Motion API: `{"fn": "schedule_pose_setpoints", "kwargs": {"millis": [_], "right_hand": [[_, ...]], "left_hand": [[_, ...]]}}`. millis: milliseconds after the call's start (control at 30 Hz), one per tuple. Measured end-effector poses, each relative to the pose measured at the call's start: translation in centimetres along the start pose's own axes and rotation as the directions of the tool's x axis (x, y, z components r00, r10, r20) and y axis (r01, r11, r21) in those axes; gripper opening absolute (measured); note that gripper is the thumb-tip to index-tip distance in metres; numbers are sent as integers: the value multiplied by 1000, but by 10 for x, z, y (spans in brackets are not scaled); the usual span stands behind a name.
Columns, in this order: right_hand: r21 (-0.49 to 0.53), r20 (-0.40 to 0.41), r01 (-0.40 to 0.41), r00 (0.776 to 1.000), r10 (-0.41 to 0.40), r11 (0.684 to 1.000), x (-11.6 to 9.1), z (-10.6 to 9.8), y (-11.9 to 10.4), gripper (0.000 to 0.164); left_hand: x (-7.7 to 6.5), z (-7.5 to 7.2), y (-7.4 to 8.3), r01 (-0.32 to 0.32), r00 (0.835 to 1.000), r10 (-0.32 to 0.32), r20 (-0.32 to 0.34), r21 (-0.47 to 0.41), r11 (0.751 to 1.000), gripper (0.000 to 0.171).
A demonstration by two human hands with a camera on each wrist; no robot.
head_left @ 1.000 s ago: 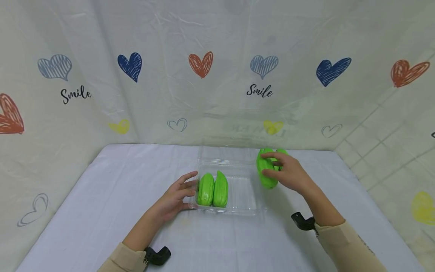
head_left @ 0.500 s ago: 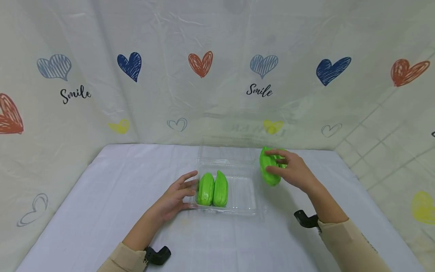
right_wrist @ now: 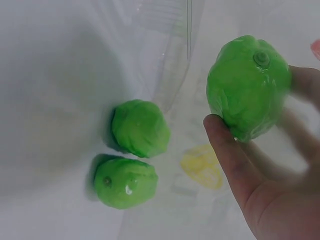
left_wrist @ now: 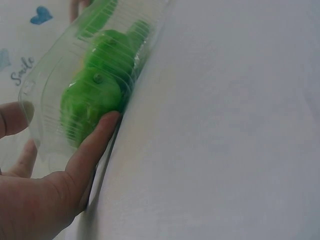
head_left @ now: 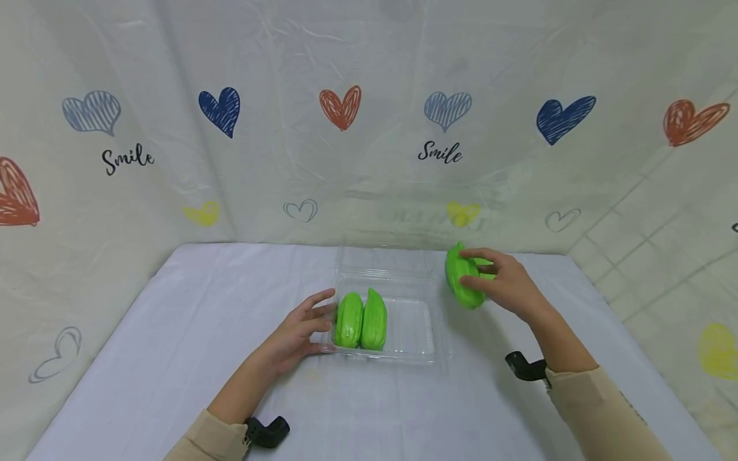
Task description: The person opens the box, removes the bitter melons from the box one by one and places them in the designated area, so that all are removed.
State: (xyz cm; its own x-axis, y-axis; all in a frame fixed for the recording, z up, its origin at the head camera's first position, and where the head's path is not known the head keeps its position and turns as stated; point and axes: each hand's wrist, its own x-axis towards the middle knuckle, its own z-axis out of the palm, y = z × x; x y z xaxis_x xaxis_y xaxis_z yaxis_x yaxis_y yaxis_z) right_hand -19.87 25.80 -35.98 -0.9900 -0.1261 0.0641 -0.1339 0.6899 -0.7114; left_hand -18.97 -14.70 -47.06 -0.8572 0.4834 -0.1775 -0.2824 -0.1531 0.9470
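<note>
Green ridged gourd [head_left: 463, 280], glossy skin

heart-print curtain [head_left: 369, 128] behind white table [head_left: 173, 346]

The clear tray's [head_left: 429, 349] right half lies free beside two green gourds [head_left: 362, 322].

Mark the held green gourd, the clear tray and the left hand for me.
held gourd [head_left: 461, 282], head view, on its green side left of the fingers
clear tray [head_left: 412, 326], head view, on its bare floor right of the two gourds
left hand [head_left: 296, 333], head view, on the back of the hand
</note>
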Motion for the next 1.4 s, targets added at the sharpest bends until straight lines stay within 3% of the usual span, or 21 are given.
{"fn": "schedule_pose_setpoints", "kwargs": {"millis": [1400], "right_hand": [[27,-51,-143,988,144,989,12,-30,49,68]], "left_hand": [[-1,0,1,-6,1000,6,6,-1,1000,71]]}}
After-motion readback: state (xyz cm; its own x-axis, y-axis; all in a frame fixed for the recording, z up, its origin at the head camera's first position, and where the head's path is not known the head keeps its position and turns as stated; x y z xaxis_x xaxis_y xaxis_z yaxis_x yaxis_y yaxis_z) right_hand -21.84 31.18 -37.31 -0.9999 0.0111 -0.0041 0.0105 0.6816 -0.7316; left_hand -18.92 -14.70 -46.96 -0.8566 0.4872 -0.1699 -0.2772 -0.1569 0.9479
